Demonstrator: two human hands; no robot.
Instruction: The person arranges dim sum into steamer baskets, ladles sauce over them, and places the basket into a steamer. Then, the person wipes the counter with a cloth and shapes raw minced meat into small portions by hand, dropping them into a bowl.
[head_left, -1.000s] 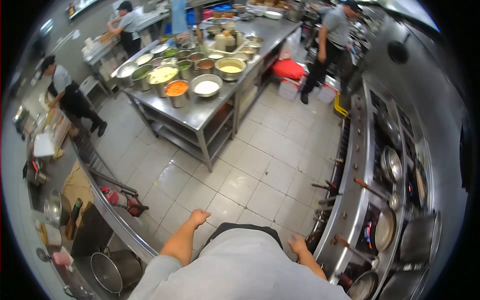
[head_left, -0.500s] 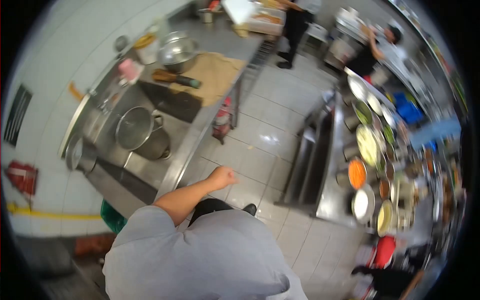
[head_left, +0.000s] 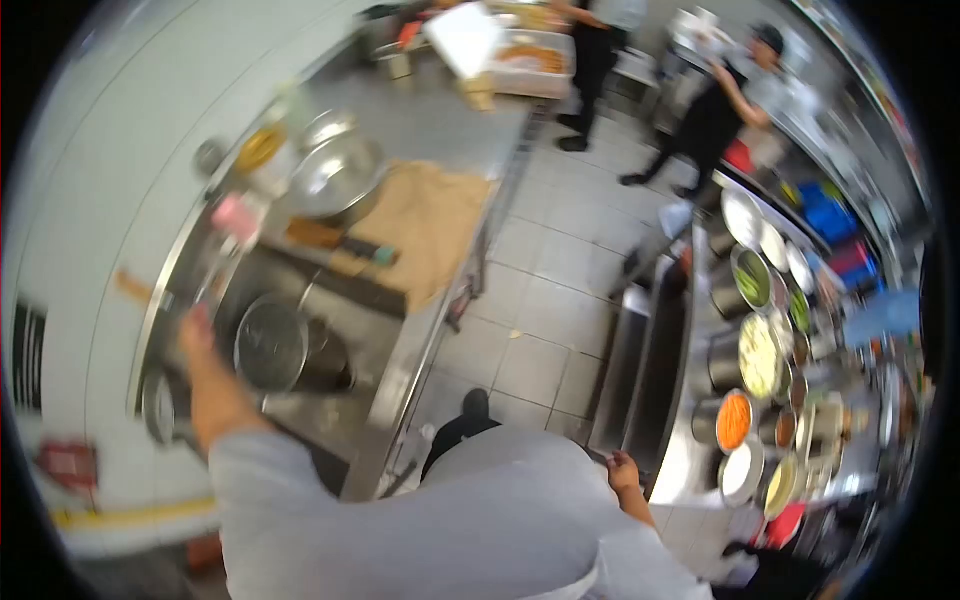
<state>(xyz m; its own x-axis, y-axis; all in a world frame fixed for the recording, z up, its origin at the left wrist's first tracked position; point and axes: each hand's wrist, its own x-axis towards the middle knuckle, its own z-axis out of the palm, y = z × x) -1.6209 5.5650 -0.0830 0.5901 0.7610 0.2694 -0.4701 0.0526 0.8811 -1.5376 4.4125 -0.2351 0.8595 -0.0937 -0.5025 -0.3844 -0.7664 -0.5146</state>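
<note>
My left hand reaches over the sink at the wall side, close to the tap; motion blurs its fingers, and what it touches cannot be made out. Near it, a metal pot stands in the sink basin. Another metal pot sits by the sink's left end. My right hand hangs low by the corner of the steel prep counter. Its fingers are curled in, and nothing shows in them.
Beyond the sink lie a tan cloth, brushes and a metal bowl. Pots of shredded carrot and other food line the right counter. Two people stand farther back on the tiled floor.
My left hand has swung from above the aisle floor to the sink, toward the tap. My right hand has come into view. A person at the back stands more upright.
</note>
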